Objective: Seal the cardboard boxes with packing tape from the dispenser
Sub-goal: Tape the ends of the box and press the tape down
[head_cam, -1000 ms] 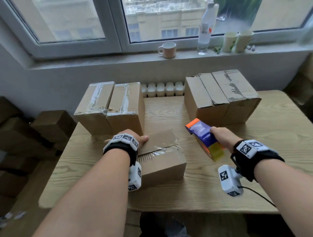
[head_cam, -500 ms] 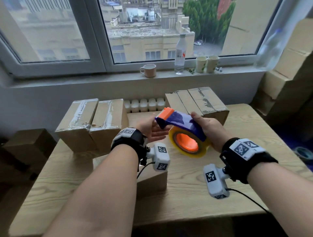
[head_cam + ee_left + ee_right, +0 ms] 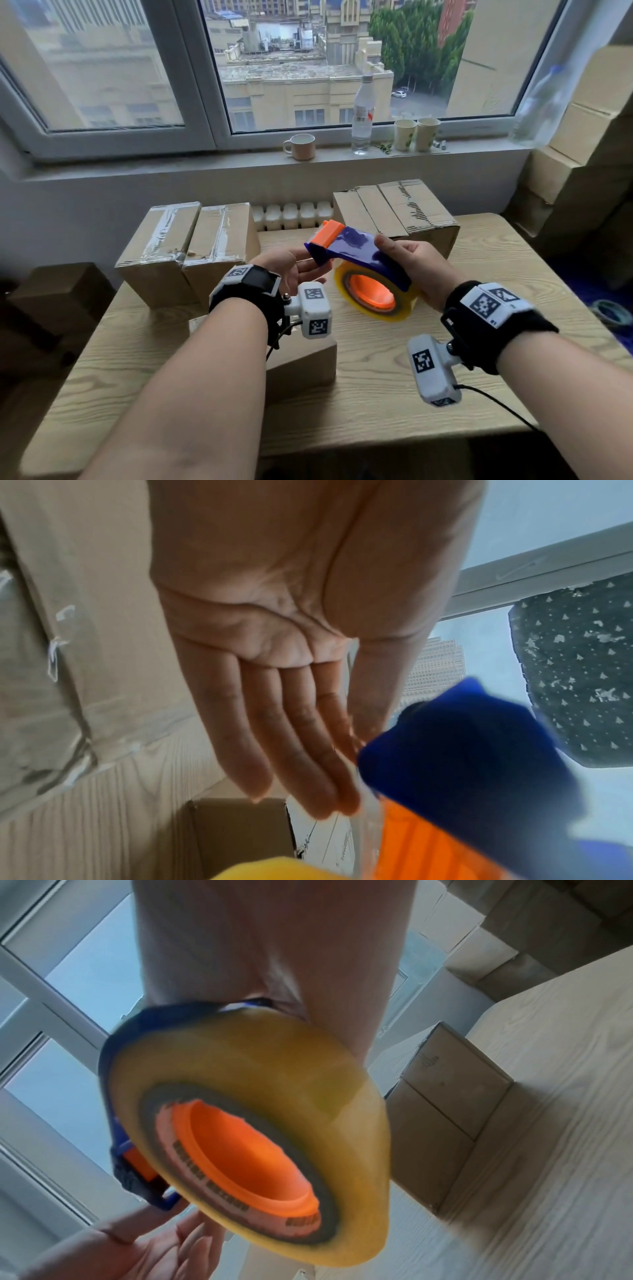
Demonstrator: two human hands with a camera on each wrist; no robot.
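Your right hand (image 3: pixel 416 265) grips the blue-and-orange tape dispenser with its yellowish roll (image 3: pixel 363 270) above the wooden table's (image 3: pixel 479 359) middle, cutter end pointing left toward your flat, spread left hand (image 3: pixel 294 265), with the unsealed small cardboard box (image 3: pixel 301 370) directly below, toward the near edge.

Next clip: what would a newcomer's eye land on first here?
The blue and orange tape dispenser with its yellow roll, gripped in the right hand above the table's middle, with the open left hand at its front end. Then the cardboard boxes: two taped boxes at back left, two untaped boxes at back right.
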